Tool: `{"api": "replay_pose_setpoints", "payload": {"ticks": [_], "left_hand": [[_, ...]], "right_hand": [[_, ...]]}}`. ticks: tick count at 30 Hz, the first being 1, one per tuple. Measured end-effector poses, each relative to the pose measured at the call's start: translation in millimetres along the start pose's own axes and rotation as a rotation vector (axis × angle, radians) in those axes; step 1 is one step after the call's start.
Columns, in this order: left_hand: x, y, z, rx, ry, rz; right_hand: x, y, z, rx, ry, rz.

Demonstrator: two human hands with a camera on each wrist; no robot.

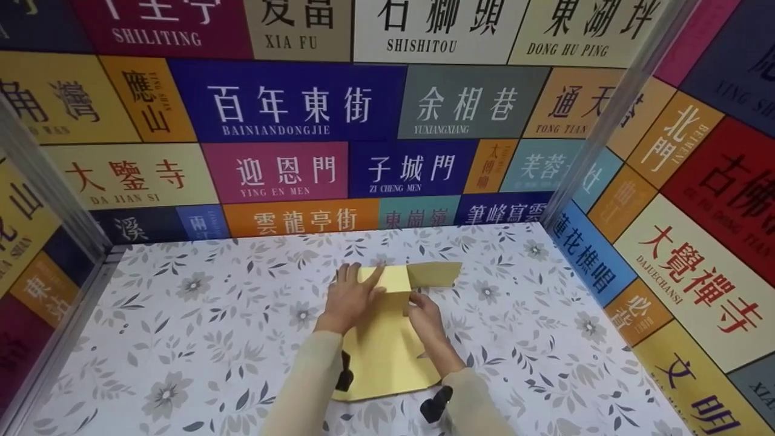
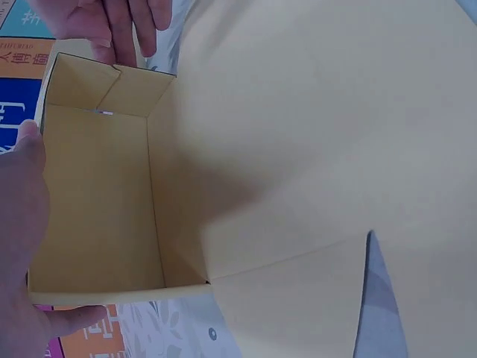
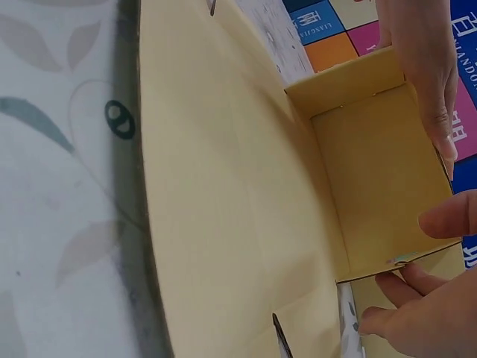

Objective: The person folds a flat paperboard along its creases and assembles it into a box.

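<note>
A yellow cardboard box blank (image 1: 387, 360) lies on the table, its far end folded up into a box shape (image 1: 390, 280). My left hand (image 1: 350, 297) grips the folded end from the left, fingers over its top. In the left wrist view, the left thumb and a finger span the walls around the hollow (image 2: 97, 209). My right hand (image 1: 427, 318) is at the right wall, below a flap (image 1: 435, 274) that sticks out to the right. The right wrist view shows the right fingers (image 3: 402, 287) curled against the wall's outside, with the thumb by the opening.
A floral cloth (image 1: 181, 339) covers the table. Panels with printed place names (image 1: 290, 109) stand behind it and at both sides. Slits (image 2: 376, 298) cut into the cardboard. Dark devices (image 1: 436, 404) sit at both wrists.
</note>
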State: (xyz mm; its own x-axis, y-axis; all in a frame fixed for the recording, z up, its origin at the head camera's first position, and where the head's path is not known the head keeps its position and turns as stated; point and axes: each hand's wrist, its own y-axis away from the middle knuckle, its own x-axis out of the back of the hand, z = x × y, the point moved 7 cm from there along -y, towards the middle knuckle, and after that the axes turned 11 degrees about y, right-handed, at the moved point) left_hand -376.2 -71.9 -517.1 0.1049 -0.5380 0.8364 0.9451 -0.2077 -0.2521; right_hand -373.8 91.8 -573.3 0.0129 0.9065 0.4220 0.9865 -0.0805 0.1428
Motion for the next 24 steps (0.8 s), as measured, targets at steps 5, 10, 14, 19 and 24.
{"api": "replay_pose_setpoints", "payload": {"ticks": [5, 10, 14, 19, 24], "left_hand": [[2.6, 0.9, 1.1, 0.007, 0.009, -0.003], [2.3, 0.8, 1.8, 0.021, 0.002, -0.012], [1.2, -0.4, 0.3, 0.020, -0.005, -0.012], [1.1, -1.2, -1.0, 0.037, 0.028, -0.042], [0.8, -0.9, -1.7, 0.048, 0.056, -0.051]], "right_hand": [[2.6, 0.9, 3.1, -0.004, 0.014, 0.028], [7.1, 1.5, 5.6, -0.010, 0.027, 0.053], [13.7, 1.2, 7.6, -0.014, 0.055, 0.067], [33.1, 2.7, -0.3, 0.077, 0.130, 0.220], [49.4, 4.4, -19.4, 0.322, 0.172, 0.369]]}}
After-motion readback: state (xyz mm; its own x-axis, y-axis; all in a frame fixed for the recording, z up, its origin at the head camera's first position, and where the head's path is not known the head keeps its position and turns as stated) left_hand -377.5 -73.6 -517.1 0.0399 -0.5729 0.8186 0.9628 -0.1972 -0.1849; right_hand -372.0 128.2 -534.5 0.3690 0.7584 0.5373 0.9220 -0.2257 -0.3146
